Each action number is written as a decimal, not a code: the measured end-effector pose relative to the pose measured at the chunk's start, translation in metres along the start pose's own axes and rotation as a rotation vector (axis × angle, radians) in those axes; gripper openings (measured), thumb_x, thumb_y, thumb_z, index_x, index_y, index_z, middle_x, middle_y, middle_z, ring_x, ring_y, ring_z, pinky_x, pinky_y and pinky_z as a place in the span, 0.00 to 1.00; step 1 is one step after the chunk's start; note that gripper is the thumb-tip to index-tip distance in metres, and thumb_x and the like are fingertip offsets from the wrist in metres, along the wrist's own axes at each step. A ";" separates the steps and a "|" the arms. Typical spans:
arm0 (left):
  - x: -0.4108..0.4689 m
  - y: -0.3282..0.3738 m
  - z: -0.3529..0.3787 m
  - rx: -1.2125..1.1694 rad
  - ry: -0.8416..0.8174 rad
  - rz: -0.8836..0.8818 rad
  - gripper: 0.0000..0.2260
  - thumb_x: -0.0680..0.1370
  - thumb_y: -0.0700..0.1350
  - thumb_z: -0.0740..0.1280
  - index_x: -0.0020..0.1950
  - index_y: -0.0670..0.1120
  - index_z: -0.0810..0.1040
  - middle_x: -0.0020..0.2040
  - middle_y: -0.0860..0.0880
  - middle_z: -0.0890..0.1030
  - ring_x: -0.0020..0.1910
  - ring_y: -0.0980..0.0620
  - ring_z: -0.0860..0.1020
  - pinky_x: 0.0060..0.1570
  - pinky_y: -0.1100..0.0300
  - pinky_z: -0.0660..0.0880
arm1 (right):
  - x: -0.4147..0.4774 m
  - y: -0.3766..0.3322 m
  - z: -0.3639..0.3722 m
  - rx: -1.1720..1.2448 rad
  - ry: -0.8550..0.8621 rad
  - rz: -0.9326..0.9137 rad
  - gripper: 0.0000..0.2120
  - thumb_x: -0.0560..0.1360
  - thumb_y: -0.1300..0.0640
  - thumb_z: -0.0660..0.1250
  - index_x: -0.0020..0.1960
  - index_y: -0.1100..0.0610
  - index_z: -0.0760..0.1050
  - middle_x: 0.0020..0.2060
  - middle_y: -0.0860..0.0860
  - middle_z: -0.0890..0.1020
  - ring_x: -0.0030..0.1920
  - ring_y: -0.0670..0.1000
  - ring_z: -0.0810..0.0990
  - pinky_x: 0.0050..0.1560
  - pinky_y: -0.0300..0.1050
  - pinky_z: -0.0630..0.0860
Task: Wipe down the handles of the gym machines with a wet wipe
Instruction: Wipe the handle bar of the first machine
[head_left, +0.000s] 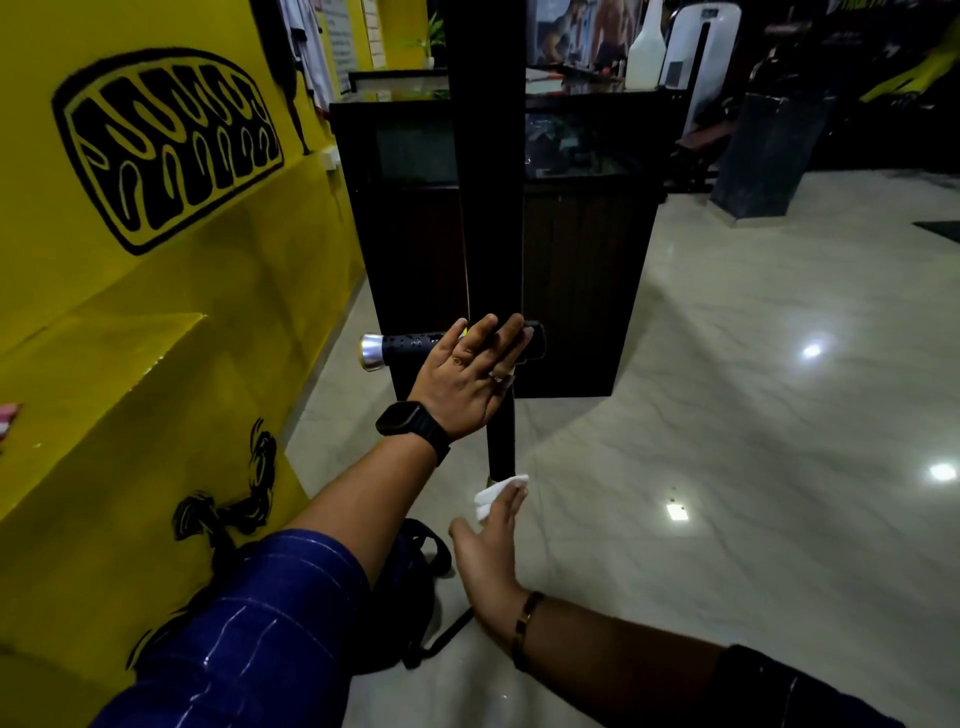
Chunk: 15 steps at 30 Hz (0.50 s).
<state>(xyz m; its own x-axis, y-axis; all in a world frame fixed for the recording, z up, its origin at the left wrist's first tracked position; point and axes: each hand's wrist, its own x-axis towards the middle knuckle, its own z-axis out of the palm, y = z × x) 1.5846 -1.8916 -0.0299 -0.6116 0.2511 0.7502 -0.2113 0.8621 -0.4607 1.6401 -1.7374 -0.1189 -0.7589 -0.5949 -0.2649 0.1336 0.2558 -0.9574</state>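
A black perforated machine handle (410, 345) with a silver end cap sticks out to the left from a black upright post (491, 208). My left hand (470, 379), with a black watch on the wrist, lies flat on the handle where it meets the post, fingers straight. Below it, my right hand (491, 540) holds a folded white wet wipe (493, 493) under straight fingers against the lower end of a narrower black bar (500, 436). The wipe sits at the bar's bottom tip.
A yellow wall (156, 260) with black graphics runs along the left. A dark cabinet (571, 234) stands behind the post. A black bag (410, 571) lies on the glossy tiled floor (727, 415) below my arms. More gym machines stand at the far right.
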 end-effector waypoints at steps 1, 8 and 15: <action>0.000 0.000 -0.001 -0.010 0.003 0.002 0.31 0.81 0.52 0.54 0.80 0.48 0.42 0.80 0.49 0.37 0.78 0.48 0.38 0.77 0.50 0.43 | 0.002 0.000 0.000 0.001 0.004 0.007 0.42 0.78 0.63 0.61 0.77 0.53 0.32 0.77 0.48 0.35 0.77 0.50 0.49 0.57 0.26 0.52; -0.001 -0.001 -0.001 -0.013 -0.013 0.011 0.29 0.83 0.52 0.50 0.80 0.48 0.42 0.80 0.49 0.38 0.79 0.47 0.39 0.76 0.50 0.45 | 0.042 -0.021 -0.028 0.040 0.057 0.060 0.21 0.74 0.63 0.65 0.66 0.56 0.65 0.59 0.56 0.73 0.50 0.52 0.74 0.47 0.44 0.72; -0.001 -0.001 0.000 -0.008 -0.006 0.008 0.28 0.82 0.53 0.50 0.80 0.48 0.43 0.80 0.49 0.38 0.79 0.47 0.39 0.76 0.50 0.45 | 0.048 -0.011 -0.039 -0.110 0.038 -0.014 0.15 0.78 0.60 0.64 0.64 0.57 0.71 0.52 0.55 0.79 0.47 0.52 0.77 0.44 0.42 0.73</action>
<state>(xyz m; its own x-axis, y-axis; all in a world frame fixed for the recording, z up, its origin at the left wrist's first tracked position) 1.5850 -1.8925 -0.0301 -0.6180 0.2551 0.7437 -0.2002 0.8636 -0.4627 1.5769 -1.7390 -0.1163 -0.7840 -0.5704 -0.2450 0.0535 0.3311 -0.9421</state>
